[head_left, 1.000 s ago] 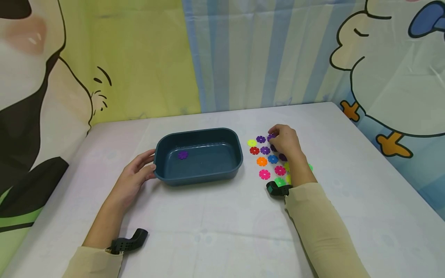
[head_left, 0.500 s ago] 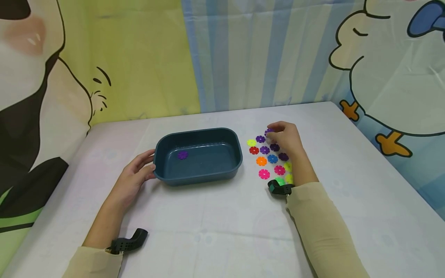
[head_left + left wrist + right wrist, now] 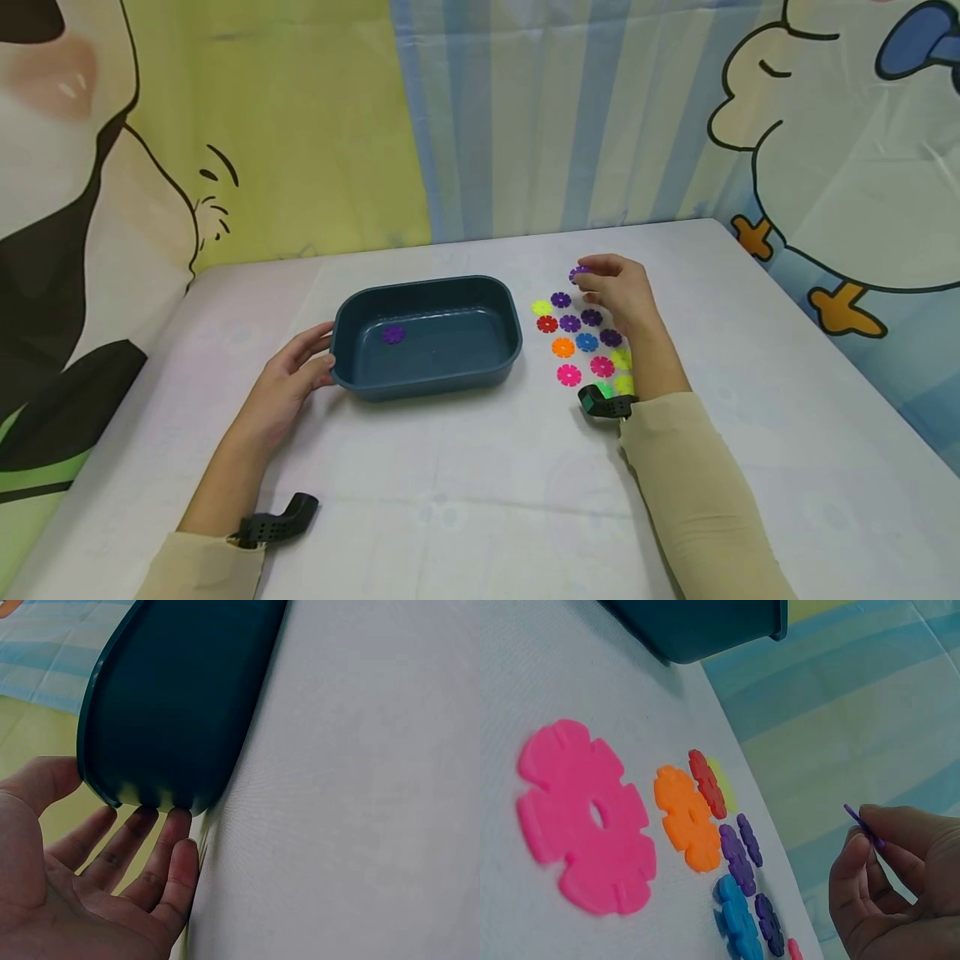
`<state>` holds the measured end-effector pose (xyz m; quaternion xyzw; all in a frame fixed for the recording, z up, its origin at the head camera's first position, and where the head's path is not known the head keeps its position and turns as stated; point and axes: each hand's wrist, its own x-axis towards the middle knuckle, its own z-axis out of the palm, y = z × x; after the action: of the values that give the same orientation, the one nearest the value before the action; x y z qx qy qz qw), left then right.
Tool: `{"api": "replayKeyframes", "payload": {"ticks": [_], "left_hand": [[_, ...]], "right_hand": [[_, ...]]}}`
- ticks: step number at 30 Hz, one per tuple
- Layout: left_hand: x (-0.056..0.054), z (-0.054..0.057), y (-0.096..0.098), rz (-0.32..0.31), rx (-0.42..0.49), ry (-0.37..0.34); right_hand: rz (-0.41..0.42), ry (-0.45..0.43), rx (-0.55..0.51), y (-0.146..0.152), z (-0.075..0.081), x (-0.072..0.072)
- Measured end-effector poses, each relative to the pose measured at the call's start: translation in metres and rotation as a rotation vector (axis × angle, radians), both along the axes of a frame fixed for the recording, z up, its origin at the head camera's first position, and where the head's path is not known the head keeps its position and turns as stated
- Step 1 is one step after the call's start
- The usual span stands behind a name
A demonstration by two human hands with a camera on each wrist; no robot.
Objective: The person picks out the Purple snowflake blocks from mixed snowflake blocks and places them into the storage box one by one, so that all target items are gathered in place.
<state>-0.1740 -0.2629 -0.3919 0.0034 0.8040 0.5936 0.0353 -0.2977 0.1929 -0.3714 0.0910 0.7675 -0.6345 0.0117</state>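
A purple flower-shaped plastic disc [image 3: 865,826] is pinched between the thumb and index finger of my right hand [image 3: 619,292], raised over the far end of the scattered discs. My left hand [image 3: 294,371] touches the left end of a dark teal plastic tub [image 3: 427,386]. In the left wrist view, its fingertips [image 3: 178,819] rest against the end wall and the thumb is at the rim. Inside the tub lies one purple disc [image 3: 393,334].
Several notched discs lie right of the tub on the white cloth [image 3: 442,483], among them a pink disc [image 3: 589,817], an orange disc [image 3: 686,817], a red disc [image 3: 547,324] and a blue disc [image 3: 587,342]. Printed curtains [image 3: 525,125] stand behind the table.
My right hand has risen and moved slightly away from me with the purple disc, uncovering dark purple discs beneath. My left hand and the tub stay in place.
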Motion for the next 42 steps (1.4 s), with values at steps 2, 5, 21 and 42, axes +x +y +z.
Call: {"api": "replayKeyframes", "payload": {"ticks": [2,5,21,42], "left_hand": [[0.000,0.001,-0.001,0.001,0.001,0.001],[0.000,0.002,-0.001,0.001,0.002,0.000],[-0.001,0.003,-0.005,-0.018,0.003,0.008],[0.001,0.000,-0.002,-0.009,0.026,-0.012]], "right_hand": [[0.003,0.002,-0.014,-0.001,0.002,0.000],[0.010,0.007,-0.033,-0.002,0.006,0.001],[0.057,0.048,-0.110,-0.014,0.019,0.006],[0.192,0.142,-0.073,-0.049,0.043,0.024]]}}
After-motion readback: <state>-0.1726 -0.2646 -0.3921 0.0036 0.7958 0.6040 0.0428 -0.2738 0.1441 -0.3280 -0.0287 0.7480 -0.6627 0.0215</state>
